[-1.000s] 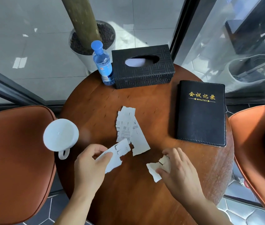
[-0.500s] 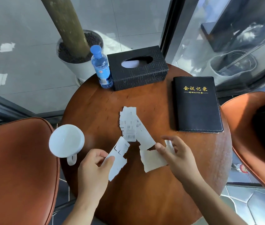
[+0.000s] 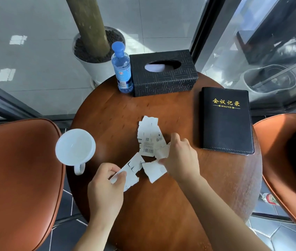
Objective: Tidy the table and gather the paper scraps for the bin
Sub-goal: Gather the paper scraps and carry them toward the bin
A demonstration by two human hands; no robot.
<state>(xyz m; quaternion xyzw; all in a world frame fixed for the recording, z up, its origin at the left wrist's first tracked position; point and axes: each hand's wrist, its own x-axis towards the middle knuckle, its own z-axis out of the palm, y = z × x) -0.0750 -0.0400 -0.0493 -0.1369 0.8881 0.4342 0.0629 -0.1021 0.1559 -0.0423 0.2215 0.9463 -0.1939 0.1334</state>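
Note:
White torn paper scraps lie near the middle of the round wooden table (image 3: 161,205). My left hand (image 3: 105,191) pinches one long scrap (image 3: 131,172) between thumb and fingers at the near left. My right hand (image 3: 181,158) presses a second scrap (image 3: 153,172) under its fingertips and also rests on the edge of the printed barcode scraps (image 3: 148,138), which lie flat in a small overlapping pile just beyond.
A white mug (image 3: 75,148) stands at the table's left edge. A blue-capped water bottle (image 3: 121,69) and a black tissue box (image 3: 163,73) stand at the far side. A black minutes notebook (image 3: 227,122) lies at right. Orange chairs (image 3: 16,178) flank the table.
My right hand slid its scrap leftward and up toward the barcode pile, now touching it. My left hand kept its scrap and stayed at the near left.

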